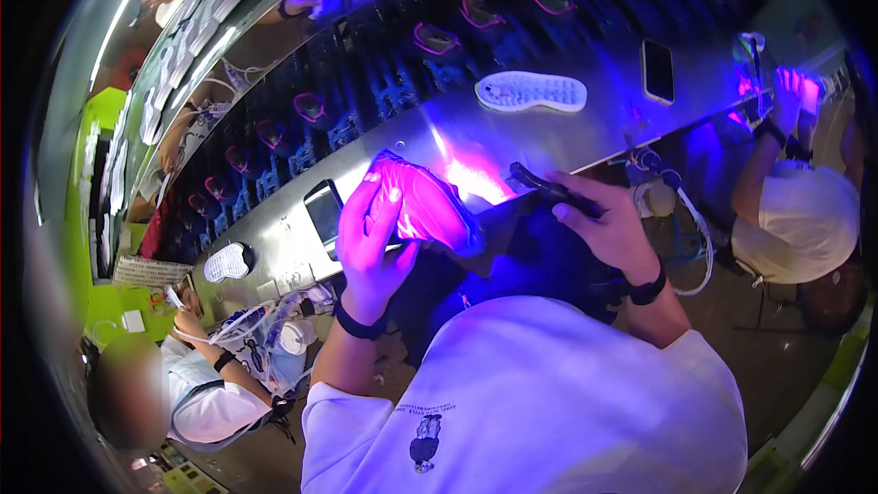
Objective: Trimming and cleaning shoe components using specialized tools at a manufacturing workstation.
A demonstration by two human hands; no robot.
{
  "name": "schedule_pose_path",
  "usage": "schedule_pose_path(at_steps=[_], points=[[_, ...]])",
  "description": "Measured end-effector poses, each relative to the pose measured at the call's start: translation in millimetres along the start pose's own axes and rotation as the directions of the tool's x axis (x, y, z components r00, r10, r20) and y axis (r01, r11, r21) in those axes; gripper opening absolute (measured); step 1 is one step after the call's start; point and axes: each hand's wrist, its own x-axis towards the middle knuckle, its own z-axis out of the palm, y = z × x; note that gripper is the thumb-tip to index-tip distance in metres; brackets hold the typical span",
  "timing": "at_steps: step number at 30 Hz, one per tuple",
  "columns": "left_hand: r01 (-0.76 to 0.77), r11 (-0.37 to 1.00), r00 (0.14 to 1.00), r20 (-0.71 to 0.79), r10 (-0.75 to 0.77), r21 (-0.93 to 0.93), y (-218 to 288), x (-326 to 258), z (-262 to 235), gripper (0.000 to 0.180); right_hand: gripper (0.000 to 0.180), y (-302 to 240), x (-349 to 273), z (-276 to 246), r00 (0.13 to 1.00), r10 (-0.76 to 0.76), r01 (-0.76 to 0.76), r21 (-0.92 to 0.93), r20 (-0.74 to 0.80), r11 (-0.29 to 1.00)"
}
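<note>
Left hand (370, 242) wraps round the glowing pink shoe upper (422, 203); right hand (611, 227) is closed on a black tool (553, 190) just right of it.

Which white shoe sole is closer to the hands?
The sole on the metal bench just above the right hand; the other sole lies far left.

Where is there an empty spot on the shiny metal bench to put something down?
Bare metal bench lies between the white shoe sole and the black phone, and between the second dark phone and the other white sole. It is crowded where the left hand holds the glowing pink shoe upper and the right hand holds a black tool.
</note>
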Motion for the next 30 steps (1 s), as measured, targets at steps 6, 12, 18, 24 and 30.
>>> schedule_pose_path(at_steps=[6, 12, 18, 24, 30], points=[[-0.356, 0.908, 0.932, 0.007, 0.363, 0.219, 0.5, 5.3, -2.0, 0.052, 0.041, -29.5, 4.0, -14.4, 0.966, -0.255, 0.259, -0.117, 0.046, 0.959], [-0.435, 0.867, 0.895, 0.017, 0.445, 0.242, 8.1, 5.6, -8.3, 0.043, 0.038, -52.7, 15.6, -5.6, 0.951, -0.276, 0.300, -0.198, 0.140, 0.933], [-0.379, 0.899, 0.923, 0.023, 0.383, 0.221, 5.9, 1.3, -11.2, 0.037, 0.038, -40.3, 6.1, -3.0, 0.945, -0.194, 0.241, -0.156, 0.264, 0.958], [-0.359, 0.906, 0.930, 0.001, 0.368, 0.223, -3.0, -5.4, -3.7, 0.040, 0.037, -27.2, 19.0, 4.3, 0.941, -0.288, 0.309, -0.105, 0.175, 0.945], [-0.338, 0.910, 0.936, -0.016, 0.352, 0.241, -6.4, -9.5, -1.7, 0.039, 0.037, -38.9, 34.1, 16.5, 0.952, -0.208, 0.239, -0.118, 0.225, 0.964]])
